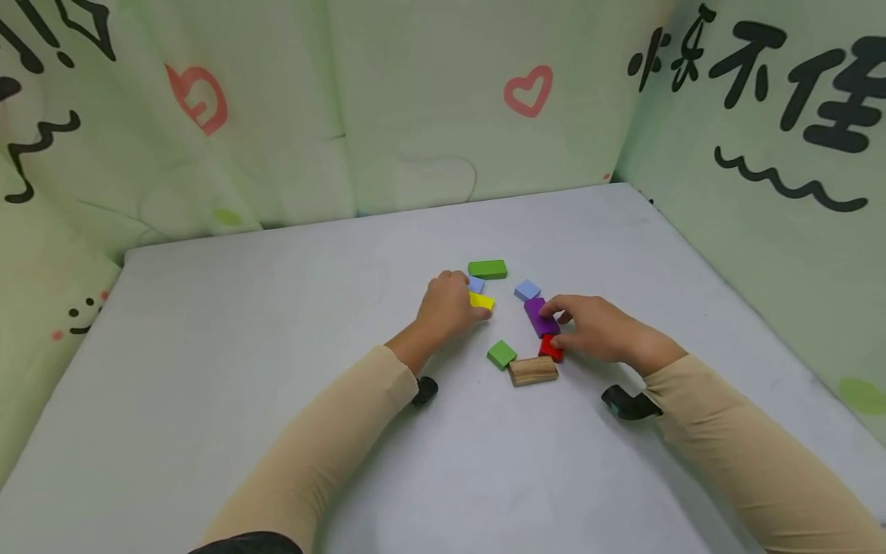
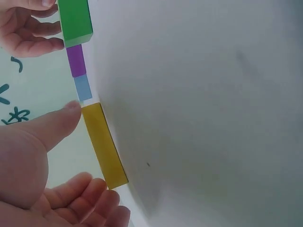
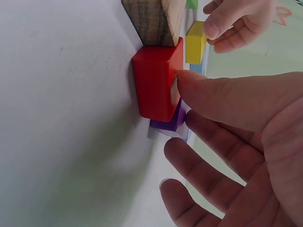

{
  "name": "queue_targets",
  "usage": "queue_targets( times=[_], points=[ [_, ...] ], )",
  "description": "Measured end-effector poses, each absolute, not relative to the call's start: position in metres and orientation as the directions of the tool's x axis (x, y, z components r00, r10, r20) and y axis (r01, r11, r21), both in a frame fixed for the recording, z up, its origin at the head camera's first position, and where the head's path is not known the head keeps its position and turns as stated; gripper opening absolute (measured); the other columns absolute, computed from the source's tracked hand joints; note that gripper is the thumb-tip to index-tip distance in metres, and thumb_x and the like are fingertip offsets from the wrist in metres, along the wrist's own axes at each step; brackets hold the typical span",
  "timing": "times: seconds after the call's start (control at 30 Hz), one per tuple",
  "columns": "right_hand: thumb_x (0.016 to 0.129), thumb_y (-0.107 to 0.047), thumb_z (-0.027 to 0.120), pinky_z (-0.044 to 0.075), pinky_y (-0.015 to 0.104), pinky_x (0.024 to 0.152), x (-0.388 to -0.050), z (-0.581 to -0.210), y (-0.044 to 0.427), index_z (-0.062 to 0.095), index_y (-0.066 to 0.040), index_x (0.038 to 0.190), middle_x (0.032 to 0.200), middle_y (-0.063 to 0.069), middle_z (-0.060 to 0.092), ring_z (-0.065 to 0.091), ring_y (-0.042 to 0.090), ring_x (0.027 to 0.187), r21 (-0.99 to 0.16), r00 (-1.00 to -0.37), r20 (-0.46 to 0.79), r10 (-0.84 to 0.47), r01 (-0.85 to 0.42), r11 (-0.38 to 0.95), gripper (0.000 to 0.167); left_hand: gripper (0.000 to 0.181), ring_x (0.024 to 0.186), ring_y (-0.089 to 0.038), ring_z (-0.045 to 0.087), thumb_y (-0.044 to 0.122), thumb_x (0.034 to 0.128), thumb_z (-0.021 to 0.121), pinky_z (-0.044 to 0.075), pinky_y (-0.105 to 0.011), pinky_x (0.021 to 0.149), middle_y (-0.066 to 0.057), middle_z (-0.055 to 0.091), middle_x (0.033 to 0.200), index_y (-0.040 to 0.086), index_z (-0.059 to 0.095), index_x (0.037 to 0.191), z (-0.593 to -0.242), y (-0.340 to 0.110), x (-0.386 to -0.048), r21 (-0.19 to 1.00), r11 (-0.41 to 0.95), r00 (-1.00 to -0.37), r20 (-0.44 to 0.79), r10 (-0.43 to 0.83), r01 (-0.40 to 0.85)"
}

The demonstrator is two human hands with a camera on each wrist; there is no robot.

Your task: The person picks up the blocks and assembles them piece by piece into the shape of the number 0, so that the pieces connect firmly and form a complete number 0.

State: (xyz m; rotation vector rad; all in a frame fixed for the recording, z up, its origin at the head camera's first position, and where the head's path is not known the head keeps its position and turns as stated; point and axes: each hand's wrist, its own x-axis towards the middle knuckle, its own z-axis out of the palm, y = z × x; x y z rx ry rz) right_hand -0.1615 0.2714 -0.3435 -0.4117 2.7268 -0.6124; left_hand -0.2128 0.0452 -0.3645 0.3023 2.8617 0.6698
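My left hand pinches a yellow block on the white table; the left wrist view has its thumb at one end and fingertips at the other. Over on the right side, my right hand touches a red block with the thumb. Its index finger reaches a purple block, while the other fingers stay loosely spread. Red and purple lie end to end. A wooden block sits against the red one, beside a small green block. Together the blocks form a rough ring with gaps.
A light blue block lies beyond the purple one, and another light blue block lies past the yellow one. At the far side is a longer green block. Pale green printed curtains border the table.
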Motion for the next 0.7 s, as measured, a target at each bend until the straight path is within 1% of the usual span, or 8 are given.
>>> queue_targets(
  times=[0.1, 0.23, 0.43, 0.53, 0.7],
  points=[
    [0.092, -0.011, 0.071, 0.047, 0.054, 0.095, -0.1619, -0.344, 0.2708, 0.058, -0.001, 0.13, 0.123, 0.02, 0.062, 0.055, 0.039, 0.115, -0.457, -0.905, -0.243, -0.349, -0.211, 0.864, 0.041, 0.056, 0.1, -0.021, 0.053, 0.037, 0.0878, 0.077, 0.048, -0.028, 0.086, -0.01, 0.057, 0.113, -0.001, 0.058, 0.125, -0.3623, 0.046, -0.2109, 0.427, 0.889, -0.966, -0.114, 0.233, 0.164],
    [0.091, -0.011, 0.071, 0.047, 0.054, 0.095, -0.1626, -0.3447, 0.2713, 0.058, -0.001, 0.129, 0.123, 0.02, 0.062, 0.055, 0.039, 0.115, -0.459, -0.903, -0.242, -0.354, -0.215, 0.862, 0.042, 0.052, 0.1, -0.022, 0.053, 0.033, 0.0883, 0.076, 0.048, -0.029, 0.085, -0.01, 0.057, 0.113, -0.002, 0.058, 0.123, -0.3624, 0.0477, -0.2111, 0.418, 0.893, -0.967, -0.109, 0.232, 0.167],
    [0.092, -0.011, 0.071, 0.047, 0.054, 0.096, -0.1624, -0.3457, 0.2701, 0.058, -0.001, 0.129, 0.123, 0.02, 0.062, 0.055, 0.039, 0.116, -0.458, -0.905, -0.249, -0.345, -0.204, 0.865, 0.041, 0.051, 0.104, -0.021, 0.053, 0.025, 0.0907, 0.074, 0.048, -0.03, 0.091, -0.011, 0.057, 0.123, 0.0, 0.056, 0.132, -0.364, 0.0498, -0.2125, 0.416, 0.896, -0.962, -0.141, 0.233, 0.156],
    [0.091, -0.01, 0.071, 0.047, 0.054, 0.096, -0.1626, -0.3451, 0.2697, 0.058, -0.001, 0.129, 0.123, 0.019, 0.062, 0.055, 0.039, 0.115, -0.455, -0.904, -0.251, -0.346, -0.205, 0.866, 0.041, 0.055, 0.105, -0.021, 0.053, 0.029, 0.0901, 0.075, 0.048, -0.03, 0.091, -0.011, 0.056, 0.123, 0.0, 0.055, 0.132, -0.364, 0.0495, -0.2125, 0.421, 0.895, -0.963, -0.146, 0.229, 0.149],
    [0.091, -0.011, 0.071, 0.046, 0.054, 0.096, -0.1636, -0.3437, 0.27, 0.058, -0.001, 0.129, 0.124, 0.019, 0.062, 0.055, 0.038, 0.116, -0.443, -0.903, -0.249, -0.349, -0.214, 0.871, 0.041, 0.068, 0.102, -0.022, 0.051, 0.042, 0.0856, 0.079, 0.049, -0.03, 0.086, -0.01, 0.055, 0.115, -0.002, 0.053, 0.131, -0.3628, 0.0504, -0.2125, 0.416, 0.897, -0.965, -0.135, 0.225, 0.151]
  ],
)
